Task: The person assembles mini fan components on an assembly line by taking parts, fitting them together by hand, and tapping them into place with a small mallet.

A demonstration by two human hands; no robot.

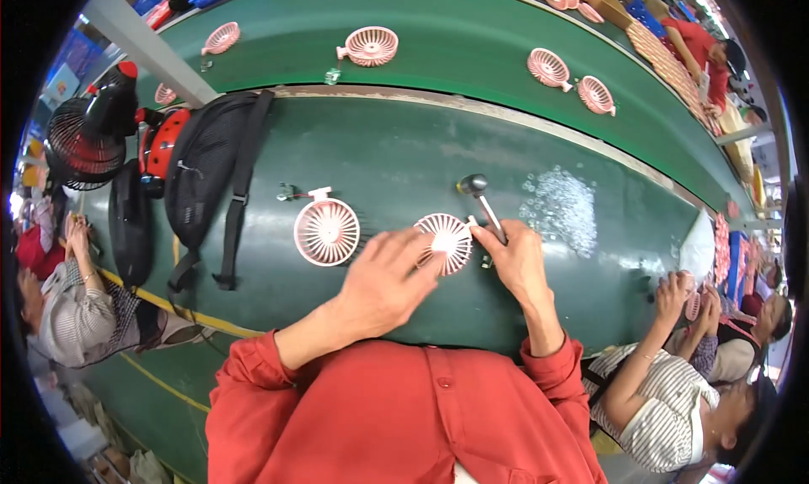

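Observation:
A round pink slatted fan cover [449, 241] lies on the green table in front of me. My left hand [383, 282] is over its left side, fingers spread and slightly blurred; whether they touch it is unclear. My right hand [520, 261] is closed around the handle of a small hammer [489, 208], its dark head pointing away from me. The right thumb and finger are beside the cover's short stem. Left of these, a second pink fan cover [327, 231] lies apart, with a small circuit board [286, 192] on a wire near its stem.
Small clear pieces [560, 210] are heaped right of the hammer. A black backpack [211, 176] and a black desk fan [88, 130] stand at the left. Beyond the table edge, a green conveyor belt [455, 37] carries several pink covers. Other people sit at both sides.

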